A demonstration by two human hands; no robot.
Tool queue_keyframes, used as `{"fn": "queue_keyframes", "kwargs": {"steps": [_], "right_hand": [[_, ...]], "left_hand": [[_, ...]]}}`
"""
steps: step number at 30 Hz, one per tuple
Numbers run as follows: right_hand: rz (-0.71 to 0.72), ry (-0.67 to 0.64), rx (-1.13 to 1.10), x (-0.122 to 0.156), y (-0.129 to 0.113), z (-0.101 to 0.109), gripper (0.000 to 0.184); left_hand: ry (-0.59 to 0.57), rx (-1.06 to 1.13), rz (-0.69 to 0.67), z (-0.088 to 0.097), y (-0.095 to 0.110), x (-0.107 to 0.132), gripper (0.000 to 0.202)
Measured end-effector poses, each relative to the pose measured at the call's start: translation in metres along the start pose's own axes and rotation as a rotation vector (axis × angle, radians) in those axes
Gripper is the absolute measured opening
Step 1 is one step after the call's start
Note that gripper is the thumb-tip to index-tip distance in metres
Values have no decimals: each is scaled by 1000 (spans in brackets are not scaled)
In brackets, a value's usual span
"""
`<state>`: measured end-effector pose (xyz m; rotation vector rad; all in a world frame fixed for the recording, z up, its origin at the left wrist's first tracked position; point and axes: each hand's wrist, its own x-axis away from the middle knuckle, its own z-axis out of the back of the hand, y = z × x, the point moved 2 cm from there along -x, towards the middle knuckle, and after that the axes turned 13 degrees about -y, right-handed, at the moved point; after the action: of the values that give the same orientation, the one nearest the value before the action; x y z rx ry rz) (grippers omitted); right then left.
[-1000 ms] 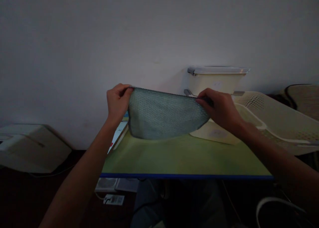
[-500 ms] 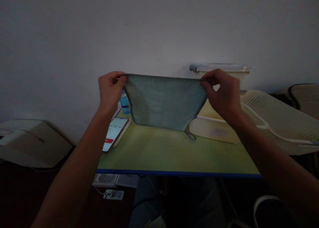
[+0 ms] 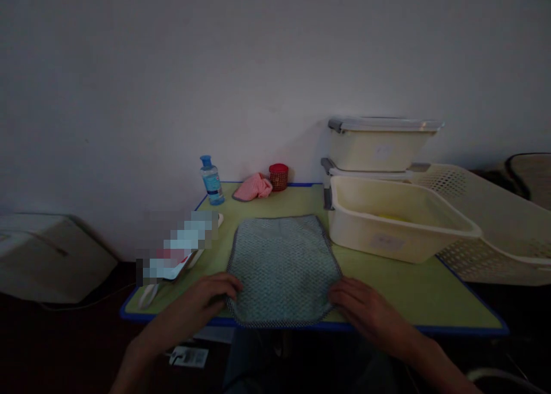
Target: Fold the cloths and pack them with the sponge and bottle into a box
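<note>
A grey-green dishcloth (image 3: 282,268) with a dark checked border lies spread on the table, its near edge at the table's front rim. My left hand (image 3: 210,293) grips the near left edge, with the fingers bent over the border. At the near right edge, my right hand (image 3: 364,308) has its fingertips closed over the border; its thumb is mostly hidden. The cloth's hanging loop, if still there, is out of sight.
On the yellow-green table (image 3: 396,291) stand a cream bin (image 3: 387,239), a lidded box (image 3: 379,150) behind it, a blue bottle (image 3: 212,182), a pink cloth (image 3: 253,187) and a red basket (image 3: 279,178). A blurred phone (image 3: 181,250) leans at left; a perforated basket (image 3: 486,210) sits right.
Both hands have come down and toward me with the dishcloth. It was held up stretched between them by its upper corners and now lies flat on the table.
</note>
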<state>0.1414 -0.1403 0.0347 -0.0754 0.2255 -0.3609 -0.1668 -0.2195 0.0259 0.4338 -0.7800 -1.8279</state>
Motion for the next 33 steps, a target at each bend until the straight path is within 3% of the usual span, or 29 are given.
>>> {"fn": "queue_keyframes", "kwargs": {"steps": [3,7,14,21,26,30,33], "right_hand": [[-70,-19,-75,2,0,0,23],[-108,-123,-171,0,1,3,19],[-166,-139,-293,3,2,-1,20],[-163,-48,-325,17,-15,4,32],[-109,122,-222,44,-27,11,28],[-107,206,-144,56,-28,26,26],[-95,242,-121,40,-24,48,19]], "left_hand": [[-20,81,-33,-12,-12,-3,30],[21,159,-61,-14,-21,-3,26],[31,221,-77,-15,-22,-1,16],[-12,211,9,-21,-14,18,12],[-46,226,52,-25,-7,45,6],[-26,223,64,-9,8,55,10],[72,214,-2,16,25,46,9]]}}
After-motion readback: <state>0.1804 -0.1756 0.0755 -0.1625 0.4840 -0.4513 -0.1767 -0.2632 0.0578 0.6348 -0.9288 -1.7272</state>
